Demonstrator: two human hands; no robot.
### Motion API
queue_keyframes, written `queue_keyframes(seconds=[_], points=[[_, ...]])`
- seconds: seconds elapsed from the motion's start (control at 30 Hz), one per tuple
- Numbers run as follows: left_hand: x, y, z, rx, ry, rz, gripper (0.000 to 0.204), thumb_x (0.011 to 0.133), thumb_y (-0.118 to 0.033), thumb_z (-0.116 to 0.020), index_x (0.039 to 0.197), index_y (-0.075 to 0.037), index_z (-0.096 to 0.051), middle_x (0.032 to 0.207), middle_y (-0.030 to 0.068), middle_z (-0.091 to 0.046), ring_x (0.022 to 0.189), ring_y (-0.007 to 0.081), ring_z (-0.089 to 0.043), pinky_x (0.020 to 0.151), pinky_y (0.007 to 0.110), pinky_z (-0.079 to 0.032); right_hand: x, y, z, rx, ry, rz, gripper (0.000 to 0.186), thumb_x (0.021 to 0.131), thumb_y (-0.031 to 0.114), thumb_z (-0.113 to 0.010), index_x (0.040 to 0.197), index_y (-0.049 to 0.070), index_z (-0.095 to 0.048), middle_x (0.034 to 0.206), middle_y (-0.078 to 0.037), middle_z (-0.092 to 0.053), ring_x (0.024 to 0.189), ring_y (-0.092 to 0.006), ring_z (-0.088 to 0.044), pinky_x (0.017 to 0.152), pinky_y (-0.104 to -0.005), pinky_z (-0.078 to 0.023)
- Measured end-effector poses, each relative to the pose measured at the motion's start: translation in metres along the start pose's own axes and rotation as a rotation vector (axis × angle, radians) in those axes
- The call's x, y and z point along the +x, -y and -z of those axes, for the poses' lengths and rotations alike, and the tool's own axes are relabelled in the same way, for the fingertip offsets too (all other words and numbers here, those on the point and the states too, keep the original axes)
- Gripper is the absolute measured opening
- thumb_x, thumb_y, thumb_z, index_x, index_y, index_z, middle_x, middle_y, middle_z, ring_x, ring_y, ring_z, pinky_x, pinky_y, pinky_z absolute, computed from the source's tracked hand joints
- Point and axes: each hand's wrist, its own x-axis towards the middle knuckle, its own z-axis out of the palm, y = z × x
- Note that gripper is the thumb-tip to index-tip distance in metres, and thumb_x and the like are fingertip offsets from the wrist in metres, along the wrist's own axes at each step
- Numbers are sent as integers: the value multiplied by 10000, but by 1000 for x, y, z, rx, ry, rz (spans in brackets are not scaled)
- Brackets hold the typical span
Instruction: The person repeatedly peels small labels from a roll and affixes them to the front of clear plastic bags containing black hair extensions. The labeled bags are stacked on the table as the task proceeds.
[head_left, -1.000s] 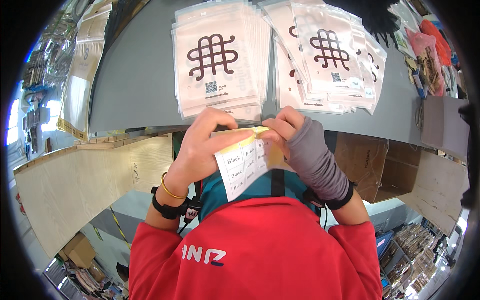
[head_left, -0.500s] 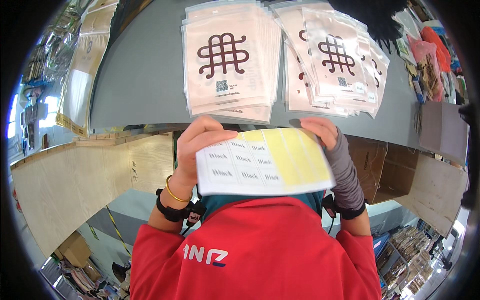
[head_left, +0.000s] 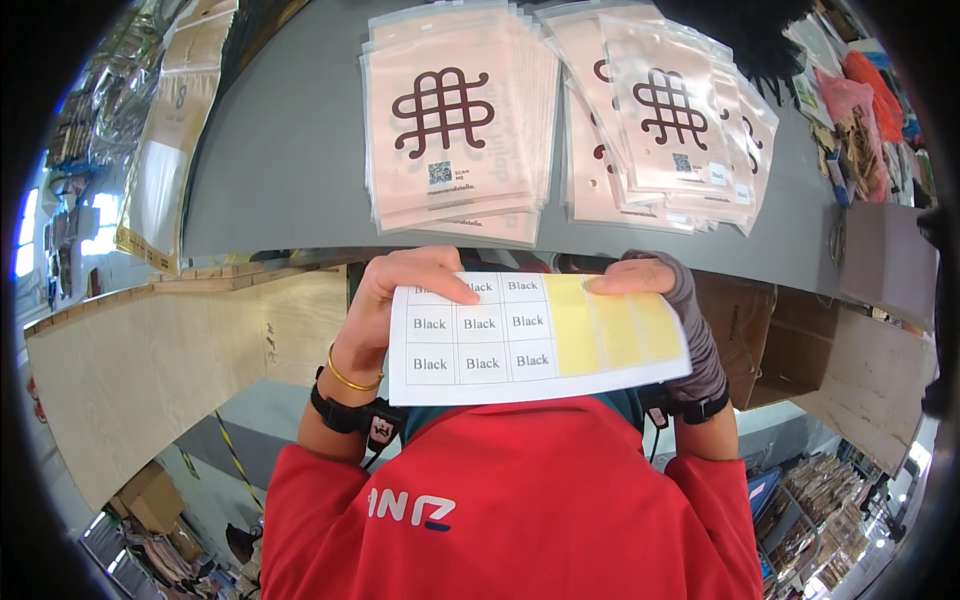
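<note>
A label sheet (head_left: 480, 340) was held up by both hands, just off the near edge of the bench (head_left: 270, 140) and near the middle of that edge. Its upper border was pinched at the left by the left hand (head_left: 425, 285), the fingers laid over the printed cells; at the right it was gripped by the right hand (head_left: 640, 275), the thumb pressed over the bare yellow backing. White labels were seen in the left part of the sheet, and yellow strips in the right. The right forearm was covered by a grey sleeve (head_left: 695, 325).

On the bench, a neat stack of pink pouches (head_left: 450, 190) was set close to the near edge, and a looser, fanned pile of pouches (head_left: 675, 185) was spread beside it, toward the right edge. Small white labels were borne by some of the pile's lower right corners.
</note>
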Motion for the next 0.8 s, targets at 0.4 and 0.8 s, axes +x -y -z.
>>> queue_keyframes(seconds=[0.4,0.8], points=[[10,-5,-4,369,148,60,193,794,109,-701,870,-64,-740,863,68,-616,787,237,-604,705,297,-467,16,59,-6,-1109,-335,125,227,872,78,-719,1095,118,-732,1272,-132,-711,1108,-334,-692,939,-405,-548],[4,1,-23,372,14,231,253,967,-55,-740,1105,-40,-529,731,45,-662,683,70,-562,650,253,-468,70,17,-73,-958,-162,330,433,754,144,-910,1084,87,-637,900,-65,-646,781,-288,-637,653,-395,-517]])
